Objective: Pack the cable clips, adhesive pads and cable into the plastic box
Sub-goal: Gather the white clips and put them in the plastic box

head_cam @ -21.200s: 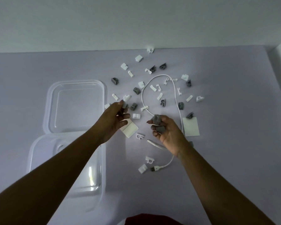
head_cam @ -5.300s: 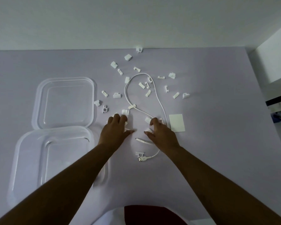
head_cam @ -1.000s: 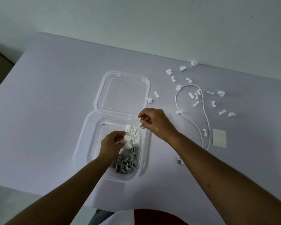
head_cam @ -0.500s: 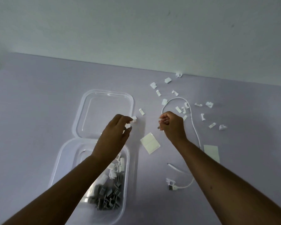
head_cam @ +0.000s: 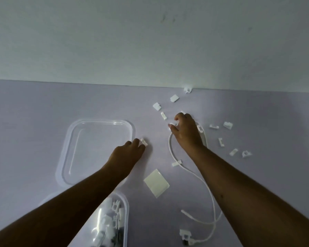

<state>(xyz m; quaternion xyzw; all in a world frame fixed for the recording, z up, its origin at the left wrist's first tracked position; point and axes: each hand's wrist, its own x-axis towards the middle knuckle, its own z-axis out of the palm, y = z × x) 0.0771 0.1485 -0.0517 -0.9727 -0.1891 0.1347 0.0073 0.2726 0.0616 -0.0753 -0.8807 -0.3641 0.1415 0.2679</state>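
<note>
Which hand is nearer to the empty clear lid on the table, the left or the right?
Left. The left hand is beside the right rim of the lid. The right hand is farther to the right, over the loop of the white cable, apart from the lid.

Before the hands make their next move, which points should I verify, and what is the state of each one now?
1. The box is open to receive clips: ok; the lid lies off it.
2. The right hand holds the small clip: ok, pinched at the fingertips.
3. The left hand grips the clip beside the lid: cannot tell; its fingertips touch it.
4. The cable is free of the right hand: not ok; its loop passes under that hand.
5. The adhesive pad is packed: not ok; it lies on the table.
</note>
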